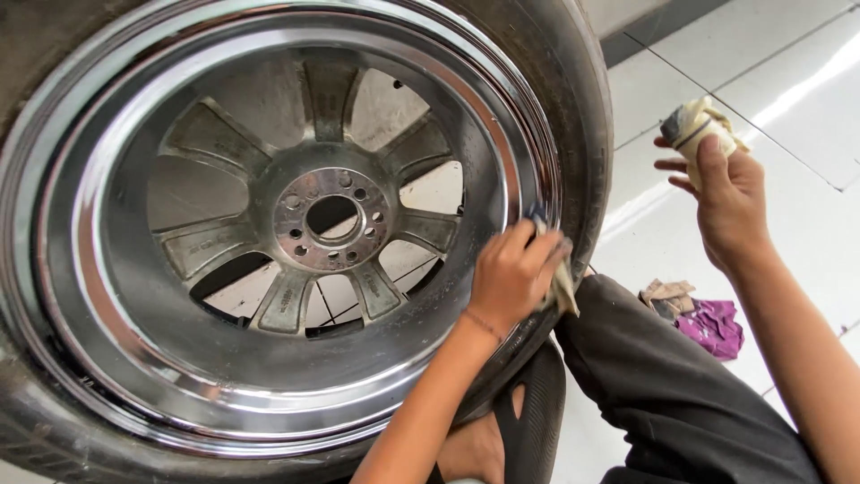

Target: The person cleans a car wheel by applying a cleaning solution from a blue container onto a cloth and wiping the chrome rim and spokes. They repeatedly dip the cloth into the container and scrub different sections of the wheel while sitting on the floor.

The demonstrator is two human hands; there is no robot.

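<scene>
A large car wheel with a shiny metal rim [116, 296] and black tyre [573, 99] stands tilted in front of me, spokes and hub [330, 218] in the middle. My left hand [512, 269] presses a folded beige cloth [561, 285] against the rim's right inner edge. My right hand [727, 199] is raised to the right of the tyre, above the floor, holding a crumpled beige cloth [699, 124] between thumb and fingers.
White floor tiles [788, 81] lie to the right. A purple rag [712, 324] and a small beige scrap [665, 292] sit on the floor near my knee in dark trousers [663, 385]. A bare foot [475, 448] rests under the wheel's lower edge.
</scene>
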